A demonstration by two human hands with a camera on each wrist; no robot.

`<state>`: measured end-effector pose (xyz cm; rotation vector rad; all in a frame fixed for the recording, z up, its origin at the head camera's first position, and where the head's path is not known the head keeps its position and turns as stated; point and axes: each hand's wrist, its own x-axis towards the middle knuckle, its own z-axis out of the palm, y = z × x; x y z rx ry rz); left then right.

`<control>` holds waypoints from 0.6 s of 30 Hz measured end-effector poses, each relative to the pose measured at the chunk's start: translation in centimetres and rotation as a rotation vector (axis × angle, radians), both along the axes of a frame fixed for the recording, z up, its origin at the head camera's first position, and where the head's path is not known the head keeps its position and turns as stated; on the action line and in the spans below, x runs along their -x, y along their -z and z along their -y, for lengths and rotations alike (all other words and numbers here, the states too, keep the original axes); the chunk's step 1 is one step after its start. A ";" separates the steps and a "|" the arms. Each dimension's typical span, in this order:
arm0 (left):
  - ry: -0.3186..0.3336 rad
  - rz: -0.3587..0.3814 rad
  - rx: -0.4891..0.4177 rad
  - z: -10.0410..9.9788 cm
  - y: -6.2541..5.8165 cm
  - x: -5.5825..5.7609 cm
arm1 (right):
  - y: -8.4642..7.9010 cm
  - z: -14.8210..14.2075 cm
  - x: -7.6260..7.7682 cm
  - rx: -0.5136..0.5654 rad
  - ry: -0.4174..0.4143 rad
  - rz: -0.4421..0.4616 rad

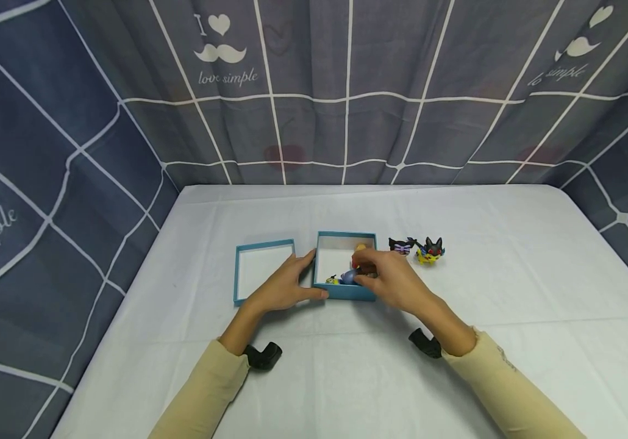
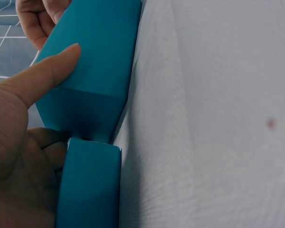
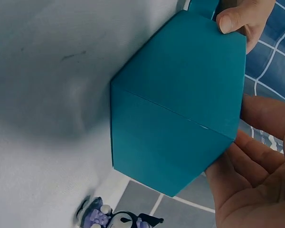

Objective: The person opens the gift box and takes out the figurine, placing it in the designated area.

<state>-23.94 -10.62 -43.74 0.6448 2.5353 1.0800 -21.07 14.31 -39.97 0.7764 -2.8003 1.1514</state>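
Observation:
A blue box (image 1: 352,292) with a white inside stands on the table, holding several small toy figures. Among them are a blue figure (image 1: 349,277), a yellow one (image 1: 333,280) and a red one (image 1: 355,262). My left hand (image 1: 286,283) grips the box's near left corner, its thumb along the front wall and its fingers at the left side. My right hand (image 1: 393,274) reaches over the right wall into the box. Its curled fingers and thumb pinch a small dark toy figure, mostly hidden by the hand, beside the blue one.
The shallow blue lid (image 1: 236,274) lies left of the box, close under my left hand. Right of the box stand a black and purple figure (image 1: 401,246) and a black and yellow figure (image 1: 430,250). A white cloth (image 1: 511,262) covers the table; dark checked curtains (image 1: 314,134) surround it.

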 end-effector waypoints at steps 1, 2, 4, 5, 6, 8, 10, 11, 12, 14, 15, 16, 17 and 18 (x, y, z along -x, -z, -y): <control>0.000 0.001 0.001 0.0 0.0 0.0 | 0.0 0.1 0.1 -0.002 -0.001 0.004; -0.001 0.002 0.002 0.1 0.0 0.0 | 0.1 0.1 0.1 -0.006 -0.002 0.005; -0.001 0.001 0.003 0.2 0.0 0.1 | 0.1 0.3 0.3 -0.026 0.001 0.002; 0.000 -0.001 0.001 0.2 0.0 0.1 | 0.1 0.4 0.4 -0.038 0.002 0.001; 0.000 -0.001 0.000 0.3 0.1 0.2 | 0.1 0.5 0.5 -0.052 0.005 0.003; 0.000 -0.002 -0.004 0.3 0.1 0.2 | 0.1 0.7 0.8 -0.076 0.013 0.006; 0.002 -0.003 -0.008 0.4 0.1 0.2 | 0.2 0.8 1.1 -0.085 0.016 0.009; 0.003 -0.003 -0.010 0.4 0.1 0.3 | 0.3 0.9 1.3 -0.087 0.017 0.010; 0.003 -0.002 -0.010 0.4 0.1 0.3 | 0.4 1.0 1.4 -0.086 0.020 0.014; 0.007 -0.003 -0.011 0.3 0.1 0.3 | 0.6 1.1 1.6 -0.085 0.027 0.011; 0.011 -0.005 -0.014 0.3 0.1 0.4 | 0.7 1.1 1.7 -0.086 0.031 0.010; 0.013 -0.003 -0.015 0.3 0.1 0.4 | 0.7 1.2 1.7 -0.086 0.035 0.008; 0.015 -0.002 -0.015 0.3 0.1 0.4 | 0.8 1.3 1.8 -0.086 0.041 0.007; 0.017 -0.002 -0.016 0.3 0.1 0.4 | 0.8 1.3 1.8 -0.086 0.045 0.001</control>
